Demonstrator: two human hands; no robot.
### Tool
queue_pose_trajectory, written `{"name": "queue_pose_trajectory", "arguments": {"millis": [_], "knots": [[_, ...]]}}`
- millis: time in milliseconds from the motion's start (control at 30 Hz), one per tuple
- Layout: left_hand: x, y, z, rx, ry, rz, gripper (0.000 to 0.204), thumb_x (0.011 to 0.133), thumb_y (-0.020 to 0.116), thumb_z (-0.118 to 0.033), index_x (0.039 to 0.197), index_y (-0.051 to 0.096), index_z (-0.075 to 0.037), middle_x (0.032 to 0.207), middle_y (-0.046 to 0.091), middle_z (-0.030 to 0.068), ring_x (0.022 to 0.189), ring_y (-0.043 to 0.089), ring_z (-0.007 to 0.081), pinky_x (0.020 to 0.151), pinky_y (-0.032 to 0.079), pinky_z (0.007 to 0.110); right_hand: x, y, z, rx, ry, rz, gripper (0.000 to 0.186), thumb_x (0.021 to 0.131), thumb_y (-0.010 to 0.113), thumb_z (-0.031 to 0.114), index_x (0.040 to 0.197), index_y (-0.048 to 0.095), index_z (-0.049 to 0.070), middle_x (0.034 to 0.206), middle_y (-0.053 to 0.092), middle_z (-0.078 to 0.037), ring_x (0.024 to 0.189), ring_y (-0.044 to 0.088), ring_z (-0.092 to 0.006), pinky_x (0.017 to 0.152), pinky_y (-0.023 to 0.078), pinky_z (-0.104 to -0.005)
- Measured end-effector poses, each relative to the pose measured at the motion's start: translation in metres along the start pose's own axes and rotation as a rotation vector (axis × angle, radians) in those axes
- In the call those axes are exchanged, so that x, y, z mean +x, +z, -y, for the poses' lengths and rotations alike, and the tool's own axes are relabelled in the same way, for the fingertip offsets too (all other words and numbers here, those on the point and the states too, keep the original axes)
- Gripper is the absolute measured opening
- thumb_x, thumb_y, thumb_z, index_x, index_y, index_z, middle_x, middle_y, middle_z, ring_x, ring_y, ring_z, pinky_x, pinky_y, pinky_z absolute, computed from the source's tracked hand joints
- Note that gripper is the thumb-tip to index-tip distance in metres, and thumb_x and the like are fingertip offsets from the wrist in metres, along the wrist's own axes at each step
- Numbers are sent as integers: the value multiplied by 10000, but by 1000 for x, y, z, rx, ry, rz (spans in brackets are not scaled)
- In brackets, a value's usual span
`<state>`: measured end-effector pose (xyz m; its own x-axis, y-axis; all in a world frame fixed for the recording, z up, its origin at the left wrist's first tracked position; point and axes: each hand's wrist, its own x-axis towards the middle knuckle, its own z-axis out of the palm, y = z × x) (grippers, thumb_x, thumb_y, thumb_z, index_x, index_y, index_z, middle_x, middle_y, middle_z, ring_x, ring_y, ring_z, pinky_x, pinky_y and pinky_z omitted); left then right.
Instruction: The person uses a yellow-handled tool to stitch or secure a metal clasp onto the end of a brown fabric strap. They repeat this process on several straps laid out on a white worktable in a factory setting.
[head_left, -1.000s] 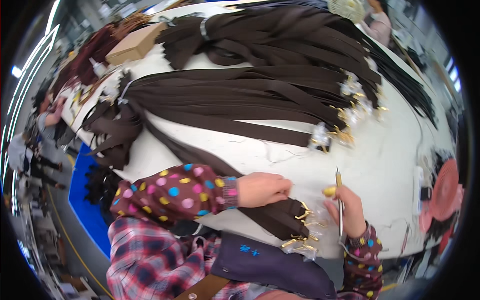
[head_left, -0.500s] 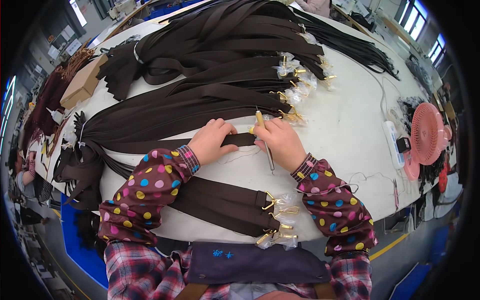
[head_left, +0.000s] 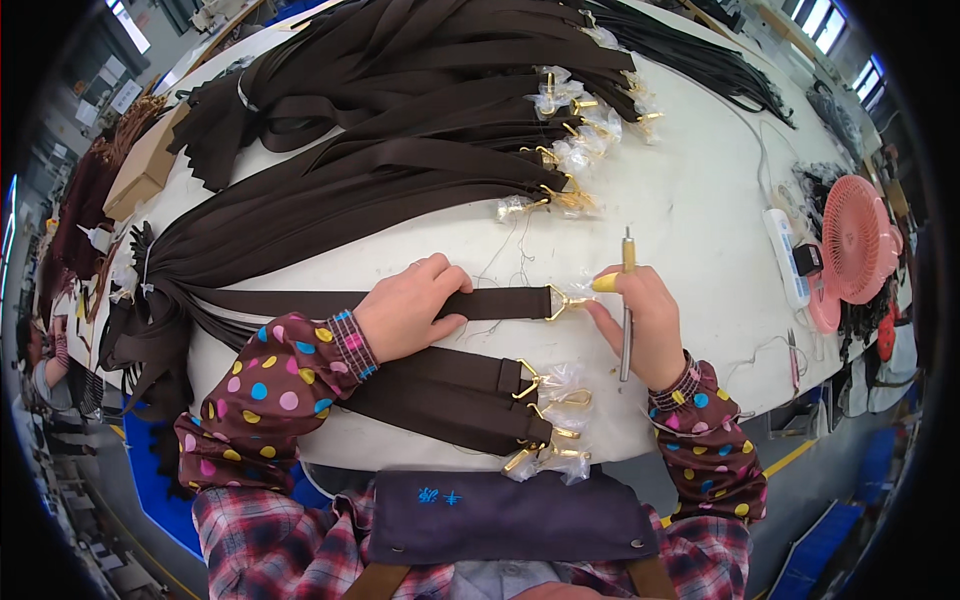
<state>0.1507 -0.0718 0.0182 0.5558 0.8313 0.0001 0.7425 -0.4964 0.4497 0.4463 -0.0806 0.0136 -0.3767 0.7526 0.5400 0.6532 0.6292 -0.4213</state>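
Note:
A dark brown strap (head_left: pixel 508 304) lies across the white table in front of me, its right end looped through a gold metal hook (head_left: pixel 562 302) with clear plastic wrap on it. My left hand (head_left: pixel 412 305) grips the strap across its width, fingers bent on the far edge and thumb at the near edge. In my right hand (head_left: pixel 645 325) is a slim pen-like tool (head_left: pixel 628 335), silver with a brass-coloured collar. The right thumb reaches the hook, and a yellow cover sits on one finger. Part of the strap is hidden under my left hand.
Nearer me lie more straps (head_left: pixel 450 400) with wrapped gold hooks. Beyond is a large bundle of brown straps (head_left: pixel 330 215), tied at the left. A pink fan (head_left: pixel 855 240), a white power strip (head_left: pixel 787 258) and small scissors (head_left: pixel 793 360) are at the right; a cardboard box (head_left: pixel 145 165) is at the left.
My right hand has moved right and nearer, and the strap's hook end now shows by its thumb. The tool has turned more upright. My left hand has shifted slightly toward me.

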Motion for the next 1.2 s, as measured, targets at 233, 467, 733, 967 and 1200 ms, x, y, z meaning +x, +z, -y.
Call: {"name": "queue_pose_trajectory", "arguments": {"millis": [233,467,733,967,1200], "knots": [[14,-8,0,-93,-38,181,315,847,678,-230,1094,529,-103,1037,551,82,928,617,250,772,519,370,-6,19,-15,73,12,150,236,776,694,-1,959,549,32,812,549,-117,756,538,-300,649,447,-382],[57,3,-20,-122,100,199,339,833,703,-243,1097,533,-115,1014,561,63,855,621,218,738,511,343,0,23,-16,151,-4,113,197,807,650,-1,983,567,25,778,556,-104,725,540,-285,662,449,-375],[64,20,-14,-305,105,170,136,821,709,-147,889,615,-78,835,570,36,681,557,156,631,465,289,8,12,-4,512,185,80,161,952,571,128,1062,608,17,828,630,-48,770,570,-156,726,447,-259],[63,17,-14,-391,8,186,119,863,664,-191,898,601,-96,804,609,58,711,596,204,642,465,328,11,30,0,684,455,125,229,891,671,187,915,524,12,777,657,-77,658,599,-114,588,476,-261],[62,15,-18,-342,-5,167,117,874,650,-186,912,590,-93,800,623,54,715,607,215,639,471,327,10,37,0,562,413,99,255,859,689,185,868,499,16,731,623,-86,624,596,-152,565,474,-277]]}}
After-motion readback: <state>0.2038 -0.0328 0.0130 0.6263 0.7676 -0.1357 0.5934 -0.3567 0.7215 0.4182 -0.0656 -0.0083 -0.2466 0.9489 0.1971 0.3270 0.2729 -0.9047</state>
